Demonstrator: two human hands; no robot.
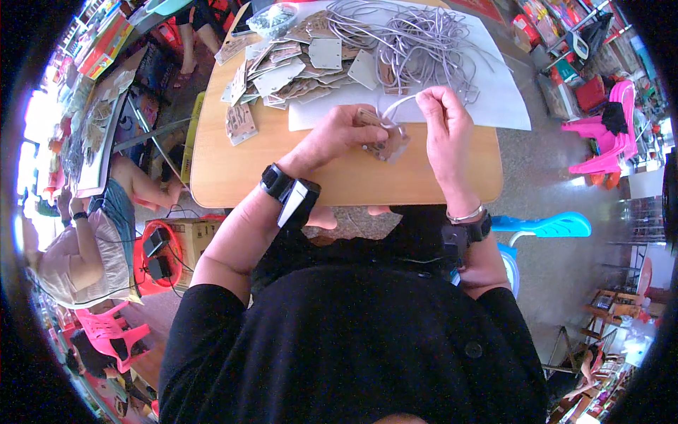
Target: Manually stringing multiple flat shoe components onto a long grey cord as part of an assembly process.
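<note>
Over the near part of the wooden table (282, 187), my left hand (337, 136) is closed on a small brown card tag (387, 145) with pale patches. A light grey cord (402, 103) loops up from the tag. Its upper end is pinched between the thumb and fingers of my right hand (446, 120), which is raised to the right of the tag. Behind my hands lies a heap of card tags (296, 74), grey and brown, with one loose tag (241, 124) at its near left. A tangle of grey cords (424, 46) rests behind my right hand.
A white sheet (494, 92) lies under the cords. At the table's far left stands a clear bowl (273, 21) of small pieces. A pink chair (611, 131) and a blue stool (547, 225) are to the right. Leftward, another person (78, 254) sits beside a red tub (152, 258).
</note>
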